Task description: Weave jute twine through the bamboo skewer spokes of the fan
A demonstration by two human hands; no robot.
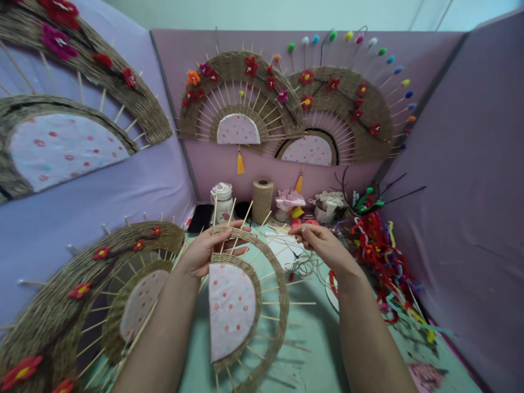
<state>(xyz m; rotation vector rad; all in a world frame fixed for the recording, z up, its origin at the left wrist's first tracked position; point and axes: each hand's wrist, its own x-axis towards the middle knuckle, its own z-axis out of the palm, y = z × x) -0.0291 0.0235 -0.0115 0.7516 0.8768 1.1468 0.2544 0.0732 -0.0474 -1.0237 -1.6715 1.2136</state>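
Note:
My left hand (pixel 208 245) grips the upper end of a half-round woven fan (pixel 282 273), its fingers behind the thin sticks. The fan has a flat half-circle of pale cloth with red flowers (pixel 232 300), edged with woven twine. Thin wooden sticks radiate from it through an outer woven band and stick out beyond it. To the right of the fan's top, my right hand (pixel 317 240) is closed in a pinch on thin twine. A loose tangle of twine (pixel 305 266) lies on the table just below that hand.
A finished fan with red flowers (pixel 139 273) stands at left. Along the back are a phone (pixel 200 217), a white bottle (pixel 223 202), a twine spool (pixel 262 199) and a pink cloth bundle (pixel 289 202). Colourful pipe cleaners (pixel 374 245) heap at right. Decorated fans (pixel 249 65) hang on the partition.

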